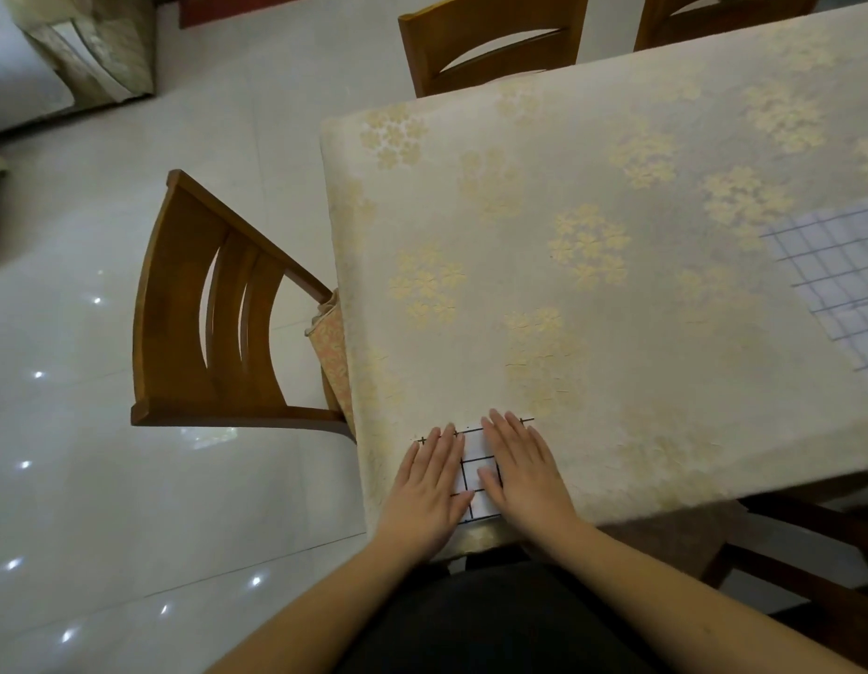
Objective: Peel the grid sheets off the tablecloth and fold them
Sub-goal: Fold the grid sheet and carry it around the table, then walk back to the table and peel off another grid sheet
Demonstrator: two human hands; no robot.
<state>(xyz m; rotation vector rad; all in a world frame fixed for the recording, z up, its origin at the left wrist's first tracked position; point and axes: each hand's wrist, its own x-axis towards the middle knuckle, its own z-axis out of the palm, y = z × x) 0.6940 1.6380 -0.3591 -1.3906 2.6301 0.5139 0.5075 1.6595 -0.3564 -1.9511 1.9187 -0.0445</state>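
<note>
Support: we see a table covered by a cream tablecloth [592, 294] printed with pale gold flower clusters; this cloth is our landmark.
Cloth edges: we see its left edge hanging over the table side and its near edge draping toward the viewer.
Small grid sheet [480, 471]: we find it lying flat at the cloth's near edge, close to the near-left corner, white with black lines.
Hands on the sheet: the left hand [429, 488] and right hand [526, 471] rest flat on it, fingers straight, side by side.
Large grid sheet [840, 279]: we find it flat at the cloth's right side, cut off by the frame.
</note>
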